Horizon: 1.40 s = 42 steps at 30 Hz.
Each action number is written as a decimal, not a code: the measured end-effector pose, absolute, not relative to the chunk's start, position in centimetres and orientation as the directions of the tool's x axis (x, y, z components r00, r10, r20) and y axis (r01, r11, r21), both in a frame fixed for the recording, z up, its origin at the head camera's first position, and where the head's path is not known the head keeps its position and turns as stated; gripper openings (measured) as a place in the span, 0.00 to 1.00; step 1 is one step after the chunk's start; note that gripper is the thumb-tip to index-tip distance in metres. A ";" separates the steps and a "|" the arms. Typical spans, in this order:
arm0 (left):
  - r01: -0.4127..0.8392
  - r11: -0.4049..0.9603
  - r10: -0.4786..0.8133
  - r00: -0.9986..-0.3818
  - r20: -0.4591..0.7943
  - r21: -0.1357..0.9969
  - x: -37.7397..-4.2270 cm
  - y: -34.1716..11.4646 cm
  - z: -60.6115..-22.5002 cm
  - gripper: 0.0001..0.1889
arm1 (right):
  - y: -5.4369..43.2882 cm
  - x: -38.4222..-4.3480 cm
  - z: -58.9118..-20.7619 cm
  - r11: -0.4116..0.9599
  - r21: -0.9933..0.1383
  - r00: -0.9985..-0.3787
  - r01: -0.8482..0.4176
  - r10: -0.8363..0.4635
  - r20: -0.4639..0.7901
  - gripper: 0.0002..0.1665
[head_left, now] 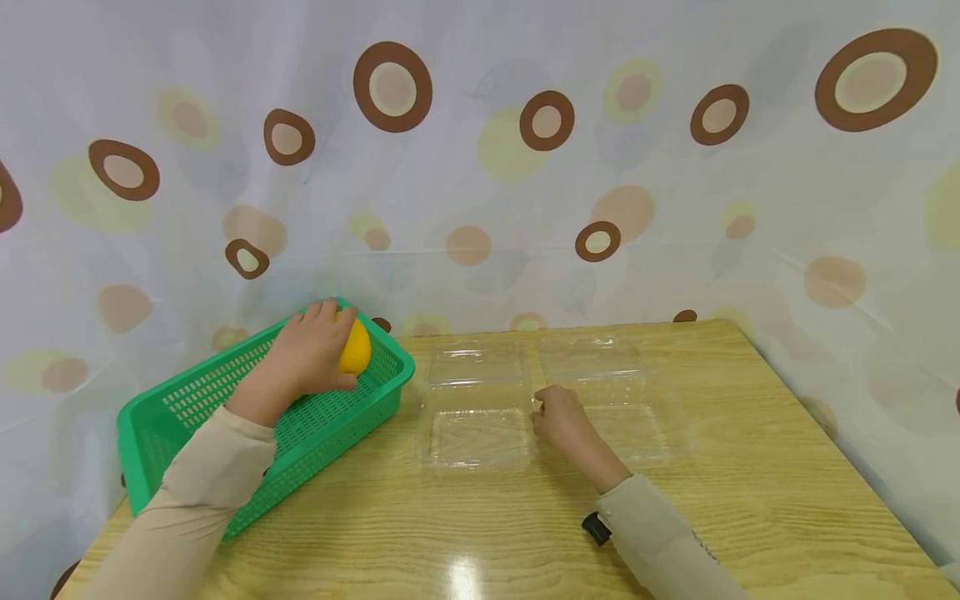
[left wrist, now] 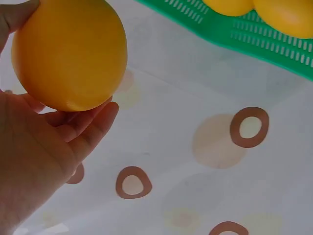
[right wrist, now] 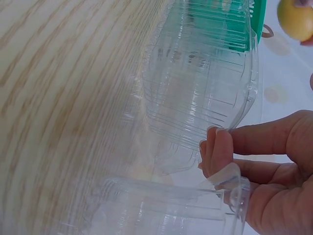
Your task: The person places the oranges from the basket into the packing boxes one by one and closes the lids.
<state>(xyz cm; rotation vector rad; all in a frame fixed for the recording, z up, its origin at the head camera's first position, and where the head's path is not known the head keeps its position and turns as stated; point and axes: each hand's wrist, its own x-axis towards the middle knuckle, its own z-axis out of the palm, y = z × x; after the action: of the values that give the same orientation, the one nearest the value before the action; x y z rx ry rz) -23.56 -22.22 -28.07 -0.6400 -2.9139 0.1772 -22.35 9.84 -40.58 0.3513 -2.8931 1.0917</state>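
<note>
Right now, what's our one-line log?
left hand: holding round orange-yellow fruit above green plastic basket | right hand: between two clear plastic containers

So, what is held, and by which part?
Left hand: a fruit, by its sides. Right hand: at a box rim; whether it holds, I cannot tell.

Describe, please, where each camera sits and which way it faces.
Head: worn on the head, facing forward and down at the table; both sleeves, the left hand and the right hand show.
Left wrist: worn on that wrist, facing the orange fruit and backdrop; only the left hand shows.
Right wrist: worn on that wrist, facing the clear containers; the right hand shows, plus a bit of the left.
Shared: head and left wrist both show the held fruit and green basket.
</note>
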 end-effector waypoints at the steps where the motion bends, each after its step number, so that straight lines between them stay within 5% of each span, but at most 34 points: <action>1: 0.412 0.899 0.432 -0.891 0.141 -0.151 -23.5 -21.7 -27.9 0.41 | 9.9 -22.3 -40.6 0.726 -0.652 -0.974 -0.219 -0.200 0.104 0.18; 9: 0.513 0.833 0.551 -0.806 0.216 -0.208 -23.1 -17.3 -27.7 0.45 | 10.0 -22.5 -41.0 0.735 -0.634 -0.970 -0.240 -0.199 0.137 0.16; 23: 0.676 0.727 0.677 -0.680 0.281 -0.118 -22.9 -12.5 -31.2 0.40 | 10.1 -22.6 -41.0 0.734 -0.633 -0.969 -0.246 -0.200 0.145 0.16; 35: 0.663 0.739 0.652 -0.749 0.122 0.123 -23.4 -9.6 -36.3 0.43 | 10.0 -22.7 -41.2 0.733 -0.638 -0.971 -0.237 -0.198 0.133 0.16; 42: 0.606 0.777 0.614 -0.789 0.008 0.174 -24.0 -8.4 -38.1 0.45 | 10.0 -22.9 -41.2 0.745 -0.621 -0.970 -0.244 -0.191 0.152 0.15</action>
<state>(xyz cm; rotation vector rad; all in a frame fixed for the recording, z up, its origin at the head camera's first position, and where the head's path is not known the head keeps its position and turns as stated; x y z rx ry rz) -24.01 -8.38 -38.15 -1.0324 -3.0067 -0.2676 -22.89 10.00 -41.17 0.3570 -2.8607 1.0348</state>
